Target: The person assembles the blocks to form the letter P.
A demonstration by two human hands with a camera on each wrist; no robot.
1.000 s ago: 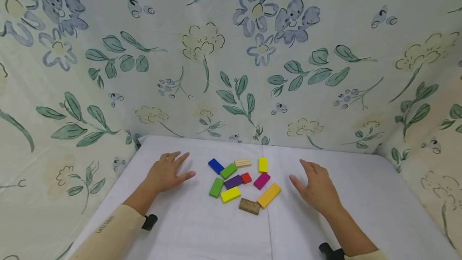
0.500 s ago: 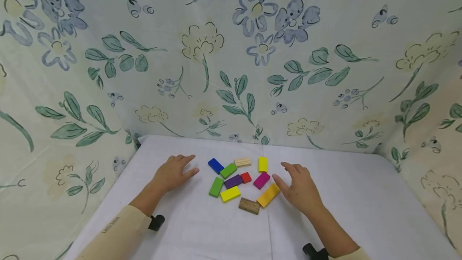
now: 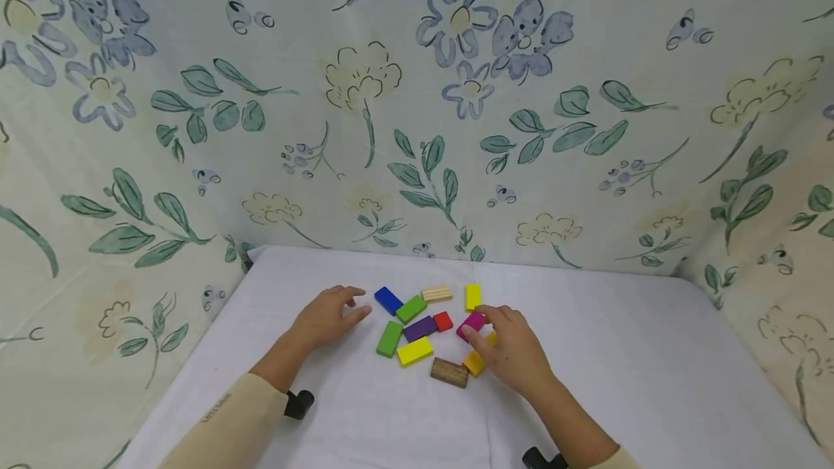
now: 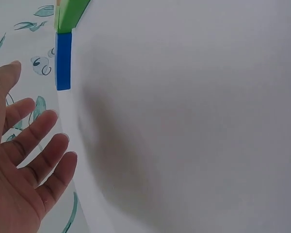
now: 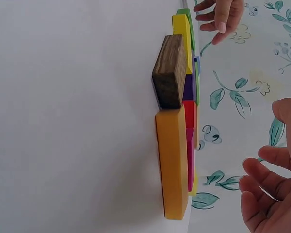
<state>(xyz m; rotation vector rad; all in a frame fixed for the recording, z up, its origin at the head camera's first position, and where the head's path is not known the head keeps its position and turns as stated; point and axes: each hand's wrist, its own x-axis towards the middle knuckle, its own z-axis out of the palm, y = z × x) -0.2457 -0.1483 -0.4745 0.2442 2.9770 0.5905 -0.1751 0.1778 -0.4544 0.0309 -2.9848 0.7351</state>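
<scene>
In the head view my left hand [image 3: 329, 318] hovers just left of the blue block [image 3: 389, 300], holding nothing. The left wrist view has its loosely bent fingers apart from the blue block [image 4: 63, 61]. My right hand [image 3: 515, 349] reaches in over the right side of the blocks. Its thumb and index finger lie either side of the magenta block [image 3: 470, 326], overlapping it in the head view. Under that hand the orange block [image 3: 476, 362] is partly hidden. From the right wrist, the right hand [image 5: 276, 189] appears raised above the blocks, fingers loosely bent and nothing between them.
Around the purple block [image 3: 420, 328] and red block [image 3: 443, 321] lie green and yellow blocks. A dark wooden block [image 3: 449, 373] is nearest the person; a ridged pale one [image 3: 436, 294] lies farther back. White cloth [image 3: 365, 411] covers the table, with a floral curtain [image 3: 313, 129] behind.
My right hand has moved left from beside the blocks to over the magenta and orange ones. The left hand has shifted right, closer to the blue block. The blocks stay put.
</scene>
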